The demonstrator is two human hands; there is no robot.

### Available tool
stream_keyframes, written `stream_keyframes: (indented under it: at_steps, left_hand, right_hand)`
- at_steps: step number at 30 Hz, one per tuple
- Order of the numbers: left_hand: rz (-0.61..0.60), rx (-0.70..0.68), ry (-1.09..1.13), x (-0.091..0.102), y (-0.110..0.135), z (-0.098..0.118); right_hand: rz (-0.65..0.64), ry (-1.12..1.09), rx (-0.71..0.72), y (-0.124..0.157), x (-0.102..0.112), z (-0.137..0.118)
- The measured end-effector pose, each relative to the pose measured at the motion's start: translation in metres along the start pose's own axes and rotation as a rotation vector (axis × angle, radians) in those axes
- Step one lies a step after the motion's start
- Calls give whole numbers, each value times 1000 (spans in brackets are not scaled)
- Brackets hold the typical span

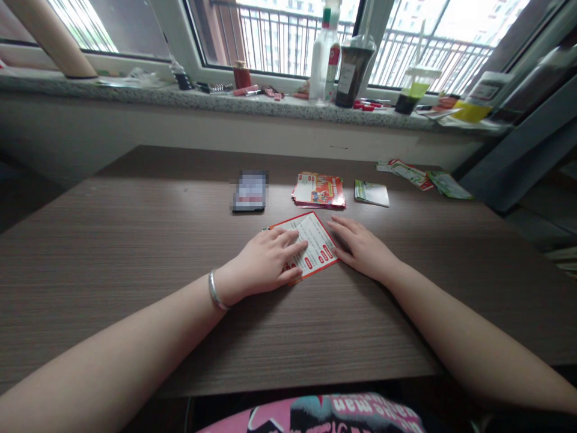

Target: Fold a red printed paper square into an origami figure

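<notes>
Brown tabletop (135, 240) bears a printed card (318, 233) (illegible), hands apart: left hand (269, 257) atop, right hand (366, 248) alongside.

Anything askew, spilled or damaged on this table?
No spill or damage shows. Loose green, red and white paper pieces at the far right of the brown wood-grain table lie at differing angles, unlike the stacked orange-red printed cards. The red-bordered white printed sheet under the left hand sits askew.
</notes>
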State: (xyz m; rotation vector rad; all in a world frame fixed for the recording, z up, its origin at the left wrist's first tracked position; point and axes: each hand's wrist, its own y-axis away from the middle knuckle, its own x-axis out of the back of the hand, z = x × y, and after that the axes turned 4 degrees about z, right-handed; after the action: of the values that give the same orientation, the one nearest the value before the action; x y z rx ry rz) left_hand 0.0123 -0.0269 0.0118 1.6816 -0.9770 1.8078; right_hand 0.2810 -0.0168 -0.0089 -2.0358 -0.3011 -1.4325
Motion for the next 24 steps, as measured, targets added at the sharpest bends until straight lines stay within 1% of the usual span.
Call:
stream_keyframes:
  at_steps: [3,6,8,10,11,15,16,19,21,24]
  left_hand:
    - [10,29,-6,2,-1,2]
    - [29,70,-16,0,-1,4]
    - [40,101,-32,-3,-1,5]
    - [56,120,-43,-7,-1,4]
    - [64,107,-39,-8,-1,4]
    - [72,-61,50,-13,-3,0]
    - [75,-82,75,-13,-4,-1]
    - [76,-57,126,-12,-4,-3]
    - [49,-59,156,-9,-3,-4]
    - [-2,-79,209,-5,-2,-6]
  right_hand:
    - [23,-19,134,0,2,-3]
    - [-21,-61,299,-1,4,-8]
    - [-56,-81,358,-2,5,-10]
    - [-68,-82,377,-3,5,-11]
    - [-67,-75,381,-3,5,-11]
    - [-46,-31,391,-4,3,-7]
    - [-40,-17,395,-3,3,-7]
    - [-41,43,439,0,3,-8]
    - [-57,88,450,1,4,-12]
    - [-50,146,370,2,4,-19]
